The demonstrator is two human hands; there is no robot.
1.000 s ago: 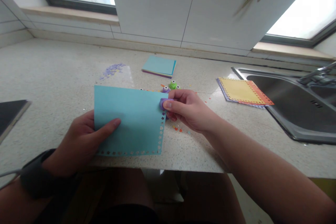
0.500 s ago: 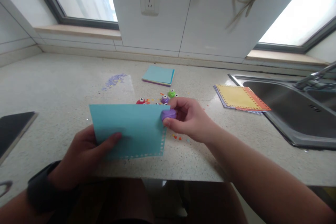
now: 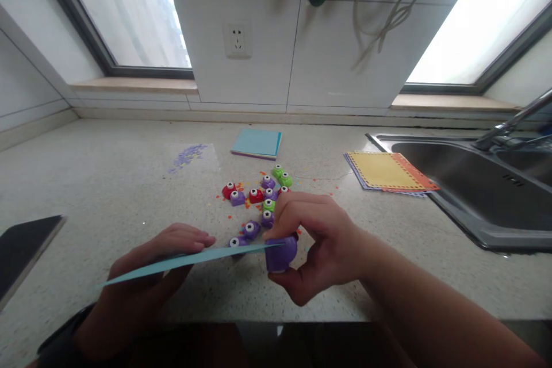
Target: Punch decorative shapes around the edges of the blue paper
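1. White-tiled wall (image 3: 267, 80) with a power outlet (image 3: 237, 40) stands behind a pale speckled surface (image 3: 107, 178), between a left window (image 3: 125, 11) and a right window (image 3: 466, 23).
2. At right, a steel sink (image 3: 466, 184) is set into the surface, a drain in its basin; a stack of yellow, orange and purple paper (image 3: 379, 171), edges punched, overlaps its left rim.
3. Left hand (image 3: 142, 270) grips a light blue sheet (image 3: 202, 256) between fingers and thumb, above the near part of the surface.
4. Seen almost edge-on, the sheet has its visible length running left to right, its right end slightly farther away and seated in the slot of a purple punch (image 3: 281, 254).
5. Right hand (image 3: 321, 241) clasps that punch, fingers on top and thumb below, its slot facing left.
6. Beyond the hands, red, purple and green punches with eye-like tops (image 3: 256, 196) cluster among orange and red paper bits (image 3: 230, 217).
7. Farther back sit a blue-topped paper stack (image 3: 256, 142) and, to its left, a scatter of purple confetti (image 3: 187, 157).
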